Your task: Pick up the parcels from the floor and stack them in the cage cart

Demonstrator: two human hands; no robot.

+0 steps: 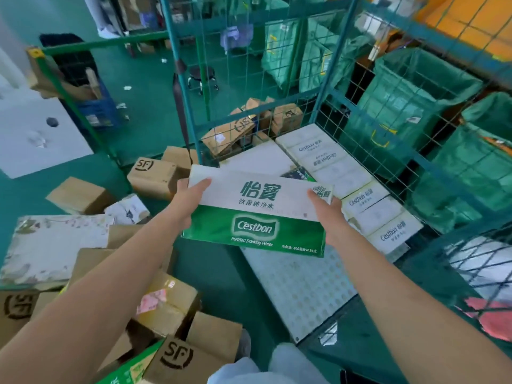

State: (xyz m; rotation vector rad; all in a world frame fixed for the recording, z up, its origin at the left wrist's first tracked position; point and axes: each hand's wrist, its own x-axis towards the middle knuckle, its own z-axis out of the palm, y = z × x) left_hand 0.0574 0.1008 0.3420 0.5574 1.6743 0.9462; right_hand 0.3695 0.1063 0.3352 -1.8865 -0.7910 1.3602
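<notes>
Both hands carry a green/white Cestbon water carton [256, 214] at frame centre, held in the air over the open front of the cage cart [327, 112]. Left hand [186, 198] grips the carton's 9 o'clock end, fingers laid over the top edge. Right hand [328, 210] grips the 3 o'clock end, fingers reaching up the face. Carton sits level, printed side to camera. W/in the cart, at 2 o'clock from the carton, a row of white Cestbon cartons [357, 187] lies along the mesh wall; the perforated cart floor [302, 289] shows bare at 5 o'clock. On the green floor at 7–9 o'clock, a heap of brown SF boxes [166, 314]. Green sacks [410, 106] hang outside the mesh at 1–3 o'clock.
</notes>
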